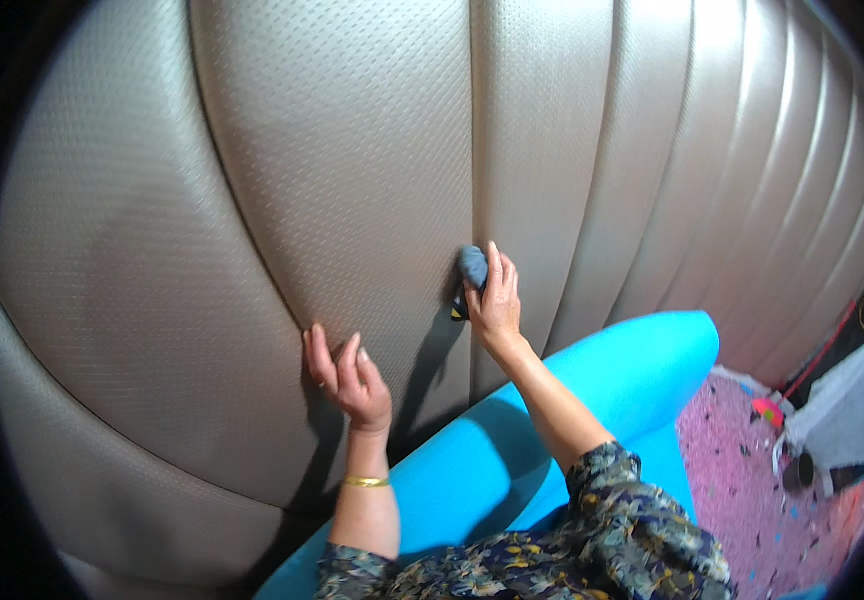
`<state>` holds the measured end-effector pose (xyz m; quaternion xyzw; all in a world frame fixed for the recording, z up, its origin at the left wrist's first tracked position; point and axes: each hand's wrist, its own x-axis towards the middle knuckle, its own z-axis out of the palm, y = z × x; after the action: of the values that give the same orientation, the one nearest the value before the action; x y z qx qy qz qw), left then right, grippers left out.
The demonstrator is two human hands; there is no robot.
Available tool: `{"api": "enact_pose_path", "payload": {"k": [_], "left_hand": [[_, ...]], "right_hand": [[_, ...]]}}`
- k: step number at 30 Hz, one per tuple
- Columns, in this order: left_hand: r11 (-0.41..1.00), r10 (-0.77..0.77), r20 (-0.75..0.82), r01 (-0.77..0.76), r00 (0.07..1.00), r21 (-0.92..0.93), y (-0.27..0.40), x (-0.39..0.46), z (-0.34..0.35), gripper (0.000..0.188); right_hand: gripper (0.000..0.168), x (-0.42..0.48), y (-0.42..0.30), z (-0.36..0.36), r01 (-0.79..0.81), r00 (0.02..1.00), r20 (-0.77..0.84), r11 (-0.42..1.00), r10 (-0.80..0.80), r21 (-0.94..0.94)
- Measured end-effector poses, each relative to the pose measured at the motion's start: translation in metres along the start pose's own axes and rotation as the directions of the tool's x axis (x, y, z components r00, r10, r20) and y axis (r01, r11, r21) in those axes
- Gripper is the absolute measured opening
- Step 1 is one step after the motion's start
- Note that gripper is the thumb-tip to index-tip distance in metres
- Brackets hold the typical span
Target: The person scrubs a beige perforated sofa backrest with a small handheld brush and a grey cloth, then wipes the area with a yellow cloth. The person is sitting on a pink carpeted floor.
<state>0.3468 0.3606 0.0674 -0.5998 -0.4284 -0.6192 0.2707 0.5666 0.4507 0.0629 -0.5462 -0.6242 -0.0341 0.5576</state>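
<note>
A tall padded upholstery panel point(349, 180), covered in shiny taupe leather-like material with an embossed pattern, fills most of the view. Stitched seams part it into rounded channels. My right hand point(498, 304) grips a bunched grey-blue cloth point(472, 266) against the panel, close to a straight seam point(471, 187). Below the cloth, a small black and yellow piece point(458, 309) shows beside my palm; what it belongs to is hidden. Lower and to the left, my left hand point(353, 379) is empty, fingers apart and bent, fingertips at the lower part of a curved seam point(248, 225).
A bright turquoise fabric-covered form point(612, 360) lies between my body and the panel, under my right forearm. Scraps dot the pink floor point(732, 465) at right. A whitish sheet point(856, 397), a dark cylinder point(799, 471) and a pink-red item point(768, 412) are there too.
</note>
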Motion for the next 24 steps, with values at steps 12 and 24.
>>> {"api": "enact_pose_path", "payload": {"k": [12, 24], "left_hand": [[0.995, -0.079, 0.183, 0.066, 0.980, 0.080, 0.043, -0.128, -0.048, 0.036], [0.867, -0.487, 0.195, 0.498, 0.851, -0.003, 0.057, -0.122, 0.002, 0.027]], "right_hand": [[0.055, -0.111, -0.001, 0.042, 0.900, 0.434, 0.308, 0.421, -0.847, -0.113], [0.049, -0.111, 0.056, 0.005, 0.773, 0.427, 0.349, 0.537, -0.834, 0.339]]}}
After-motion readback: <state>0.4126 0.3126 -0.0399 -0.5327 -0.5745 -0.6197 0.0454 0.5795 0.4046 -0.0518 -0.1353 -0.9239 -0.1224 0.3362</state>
